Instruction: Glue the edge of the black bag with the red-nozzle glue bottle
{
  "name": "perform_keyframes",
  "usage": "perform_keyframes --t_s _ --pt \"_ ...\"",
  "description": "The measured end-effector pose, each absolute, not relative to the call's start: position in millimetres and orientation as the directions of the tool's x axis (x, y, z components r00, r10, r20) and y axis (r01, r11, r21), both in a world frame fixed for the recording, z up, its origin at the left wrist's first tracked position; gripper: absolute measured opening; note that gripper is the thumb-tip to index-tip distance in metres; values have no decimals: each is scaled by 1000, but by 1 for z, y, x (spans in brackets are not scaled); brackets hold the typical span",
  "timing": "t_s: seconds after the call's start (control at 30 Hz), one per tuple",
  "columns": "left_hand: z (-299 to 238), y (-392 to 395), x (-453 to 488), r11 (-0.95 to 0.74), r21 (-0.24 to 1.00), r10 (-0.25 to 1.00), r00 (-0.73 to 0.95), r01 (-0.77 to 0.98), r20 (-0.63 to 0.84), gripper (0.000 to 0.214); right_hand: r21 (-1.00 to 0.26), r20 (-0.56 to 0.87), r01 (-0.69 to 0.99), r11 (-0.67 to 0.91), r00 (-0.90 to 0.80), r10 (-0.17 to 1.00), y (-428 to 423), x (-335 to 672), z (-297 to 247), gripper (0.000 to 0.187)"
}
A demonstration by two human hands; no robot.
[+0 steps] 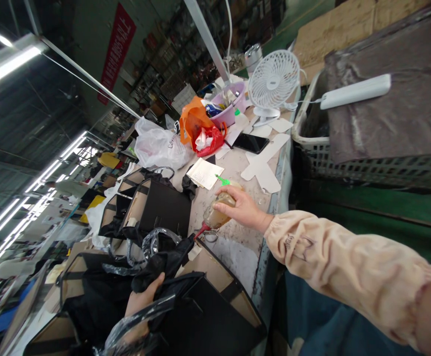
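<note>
My right hand (pixel 242 206) grips a small squeeze bottle (pixel 218 211) of amber glue with a red nozzle, tipped so the nozzle points down at the edge of a black bag (pixel 215 291). My left hand (pixel 141 302) is low in the frame, holding black bag fabric and clear plastic film (pixel 152 244) against the nearest bag. More black bags with cardboard bases (pixel 159 202) stand in a row behind it on the worktable (pixel 237 247).
On the table's far part lie a phone (pixel 250 142), a white card cutout (pixel 263 165), a paper sheet (pixel 205 173), red, orange and white plastic bags, a purple bowl (pixel 232 113) and a white desk fan (pixel 273 81). A mesh crate (pixel 367 165) stands on the right.
</note>
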State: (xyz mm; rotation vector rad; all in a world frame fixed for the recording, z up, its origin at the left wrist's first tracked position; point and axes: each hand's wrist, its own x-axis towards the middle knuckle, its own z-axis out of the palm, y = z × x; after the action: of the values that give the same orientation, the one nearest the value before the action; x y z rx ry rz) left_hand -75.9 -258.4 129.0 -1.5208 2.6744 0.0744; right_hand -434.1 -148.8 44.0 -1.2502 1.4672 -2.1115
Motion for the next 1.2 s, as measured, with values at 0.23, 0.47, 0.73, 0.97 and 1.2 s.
perform_keyframes --t_s 0.23,0.47,0.73,0.97,1.2 --pt "131 -262 -71 588 -122 -806 -567 -800 -169 59 -851 514 -225 -474 -539 -667 -146 -439 43 29" --pt "133 -265 -71 574 -144 -813 -539 -806 -221 62 -871 481 -227 -435 -568 -667 -154 -438 35 31" --pt "128 -271 -65 576 -173 -810 -529 -799 -251 62 -898 435 -194 -395 -539 -722 -156 -440 30 33" --pt "131 -267 -68 617 -192 -784 -575 -763 -236 60 -939 344 -159 -304 -462 -818 -152 -441 31 36" --pt "128 -276 -57 656 -214 -751 -601 -723 -273 63 -926 372 -144 -350 -520 -769 -156 -437 30 37"
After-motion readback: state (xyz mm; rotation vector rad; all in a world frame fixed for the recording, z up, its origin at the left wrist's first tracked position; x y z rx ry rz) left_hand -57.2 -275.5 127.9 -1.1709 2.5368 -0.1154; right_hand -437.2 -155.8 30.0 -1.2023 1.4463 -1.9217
